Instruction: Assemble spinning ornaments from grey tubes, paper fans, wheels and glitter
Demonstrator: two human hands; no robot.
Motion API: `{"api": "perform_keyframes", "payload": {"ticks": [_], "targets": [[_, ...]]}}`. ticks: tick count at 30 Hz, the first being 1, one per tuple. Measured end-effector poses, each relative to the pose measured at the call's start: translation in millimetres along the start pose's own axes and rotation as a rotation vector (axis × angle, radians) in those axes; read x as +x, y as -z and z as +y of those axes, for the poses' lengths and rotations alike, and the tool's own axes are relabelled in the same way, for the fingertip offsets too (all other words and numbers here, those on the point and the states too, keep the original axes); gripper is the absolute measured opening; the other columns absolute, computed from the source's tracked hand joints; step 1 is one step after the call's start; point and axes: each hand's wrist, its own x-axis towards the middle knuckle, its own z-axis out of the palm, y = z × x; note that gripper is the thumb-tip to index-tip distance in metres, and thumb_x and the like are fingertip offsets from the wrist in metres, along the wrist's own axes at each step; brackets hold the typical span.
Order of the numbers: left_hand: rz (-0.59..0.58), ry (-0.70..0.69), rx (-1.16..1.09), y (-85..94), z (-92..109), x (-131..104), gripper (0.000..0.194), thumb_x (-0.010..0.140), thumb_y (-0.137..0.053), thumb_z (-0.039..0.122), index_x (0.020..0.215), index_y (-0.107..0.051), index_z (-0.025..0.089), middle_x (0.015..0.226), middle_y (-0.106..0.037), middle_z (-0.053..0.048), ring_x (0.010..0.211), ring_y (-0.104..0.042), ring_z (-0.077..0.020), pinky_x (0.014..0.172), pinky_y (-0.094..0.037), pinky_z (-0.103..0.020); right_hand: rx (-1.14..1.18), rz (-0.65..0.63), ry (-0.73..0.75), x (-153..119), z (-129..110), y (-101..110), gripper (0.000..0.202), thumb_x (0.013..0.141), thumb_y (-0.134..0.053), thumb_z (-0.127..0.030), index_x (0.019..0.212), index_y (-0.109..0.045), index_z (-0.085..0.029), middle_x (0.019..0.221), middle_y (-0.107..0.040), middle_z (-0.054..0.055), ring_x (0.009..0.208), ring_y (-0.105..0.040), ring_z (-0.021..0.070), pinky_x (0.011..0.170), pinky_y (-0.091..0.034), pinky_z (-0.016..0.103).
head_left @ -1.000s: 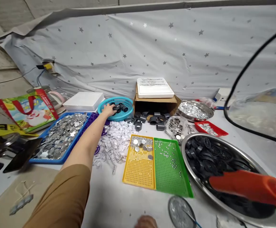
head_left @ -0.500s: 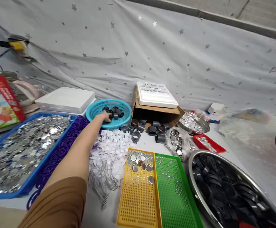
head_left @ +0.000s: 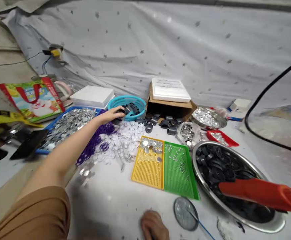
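My left hand [head_left: 112,114] reaches out to the near left rim of a blue plastic basket [head_left: 111,104]. Its fingers are closed round a black ring-shaped piece [head_left: 120,111]. More short black cylinders [head_left: 131,109] lie in the basket. Low in the view, my right hand [head_left: 154,225] rests by the white table, curled and somewhat blurred; what it holds, if anything, is hidden. To the right of it lies a round clear dish [head_left: 185,213] with a thin blue stick [head_left: 202,226] across it.
A yellow tray [head_left: 147,170] and a green tray [head_left: 179,180] hold small shiny pieces. A steel bowl [head_left: 197,180] of black parts stands right, a red-handled tool [head_left: 257,193] over it. Purple rings [head_left: 91,146] and white pieces [head_left: 127,133] lie left. A cardboard box [head_left: 170,106] stands behind.
The view has swung left and down, bringing my right hand, the clear dish and the red-handled tool into sight. My left hand has drawn back to the basket's rim with a black ring-shaped piece.
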Motion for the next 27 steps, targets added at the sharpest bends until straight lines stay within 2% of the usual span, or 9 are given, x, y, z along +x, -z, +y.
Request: {"api": "perform_keyframes", "payload": {"ticks": [2, 4, 6, 8, 11, 17, 21, 24, 27], "targets": [[-0.212, -0.129, 0.016, -17.0, 17, -67, 0.039, 0.079, -0.059, 0.045, 0.11, -0.058, 0.02, 0.108, -0.064, -0.003, 0.098, -0.06, -0.0211, 0.085, -0.047, -0.029, 0.067, -0.068, -0.054, -6, -9, 7, 0.016, 0.087, -0.053, -0.011, 0.089, -0.066, -0.022, 0.087, -0.071, 0.003, 0.089, -0.065, 0.0191, 0.087, -0.053, 0.037], [-0.362, -0.14, 0.108, -42.1, 30, -131, 0.037, 0.081, -0.058, 0.041, 0.113, -0.058, 0.022, 0.106, -0.065, -0.003, 0.094, -0.061, -0.0212, 0.085, -0.047, -0.03, 0.096, -0.077, -0.085, -6, -13, 10, 0.016, 0.087, -0.055, -0.011, 0.091, -0.066, -0.022, 0.089, -0.071, 0.004, 0.091, -0.065, 0.0194, 0.087, -0.053, 0.037], [-0.336, -0.075, 0.231, -70.3, 33, -184, 0.037, 0.081, -0.058, 0.036, 0.115, -0.058, 0.023, 0.102, -0.066, -0.005, 0.09, -0.062, -0.0227, 0.082, -0.047, -0.032, 0.109, -0.085, -0.089, -4, -13, 11, 0.016, 0.087, -0.055, -0.012, 0.092, -0.066, -0.023, 0.088, -0.071, 0.004, 0.092, -0.064, 0.0195, 0.087, -0.053, 0.038], [-0.184, 0.06, 0.375, -95.1, 27, -223, 0.041, 0.083, -0.056, 0.035, 0.123, -0.055, 0.023, 0.106, -0.064, -0.009, 0.097, -0.06, -0.0271, 0.084, -0.048, -0.037, 0.106, -0.097, -0.087, -3, -13, 11, 0.015, 0.087, -0.055, -0.013, 0.091, -0.066, -0.023, 0.088, -0.071, 0.004, 0.092, -0.064, 0.0199, 0.087, -0.053, 0.039], [-0.053, 0.125, 0.424, -118.2, 10, -257, 0.059, 0.082, -0.062, 0.041, 0.136, -0.045, 0.026, 0.126, -0.055, -0.013, 0.118, -0.049, -0.0334, 0.094, -0.045, -0.047, 0.093, -0.107, -0.074, -3, -15, 10, 0.014, 0.088, -0.056, -0.015, 0.091, -0.067, -0.023, 0.087, -0.071, 0.004, 0.091, -0.064, 0.0202, 0.086, -0.053, 0.04], [0.165, 0.115, 0.283, -142.2, -11, -291, 0.084, 0.071, -0.075, 0.046, 0.142, -0.035, 0.026, 0.145, -0.035, -0.015, 0.139, -0.025, -0.0388, 0.109, -0.03, -0.058, 0.03, -0.094, -0.058, 18, -24, 21, 0.015, 0.089, -0.055, -0.017, 0.099, -0.066, -0.023, 0.093, -0.071, 0.006, 0.09, -0.066, 0.0189, 0.078, -0.056, 0.034], [0.309, 0.032, 0.204, -157.8, -20, -298, 0.063, 0.079, -0.068, 0.044, 0.134, -0.044, 0.025, 0.138, -0.043, -0.013, 0.138, -0.027, -0.0363, 0.111, -0.027, -0.058, -0.163, -0.103, 0.052, 92, -29, 38, 0.028, 0.089, -0.058, -0.024, 0.117, -0.059, -0.024, 0.112, -0.068, 0.008, 0.107, -0.063, 0.0221, 0.093, -0.052, 0.041], [0.364, -0.056, 0.142, -164.9, -24, -295, 0.046, 0.085, -0.062, 0.039, 0.126, -0.05, 0.023, 0.131, -0.048, -0.013, 0.136, -0.031, -0.0345, 0.11, -0.03, -0.059, -0.328, -0.146, 0.12, 189, -34, 42, 0.05, 0.087, -0.059, -0.035, 0.134, -0.046, -0.024, 0.131, -0.057, 0.011, 0.121, -0.054, 0.0253, 0.1, -0.047, 0.044], [0.383, -0.112, 0.058, -166.9, -25, -292, 0.04, 0.084, -0.062, 0.036, 0.121, -0.053, 0.022, 0.126, -0.05, -0.013, 0.132, -0.036, -0.0336, 0.107, -0.035, -0.058, -0.517, -0.205, 0.148, 303, -30, 29, 0.051, 0.087, -0.058, -0.039, 0.133, -0.047, -0.02, 0.136, -0.051, 0.012, 0.126, -0.05, 0.0254, 0.102, -0.044, 0.04]]}}
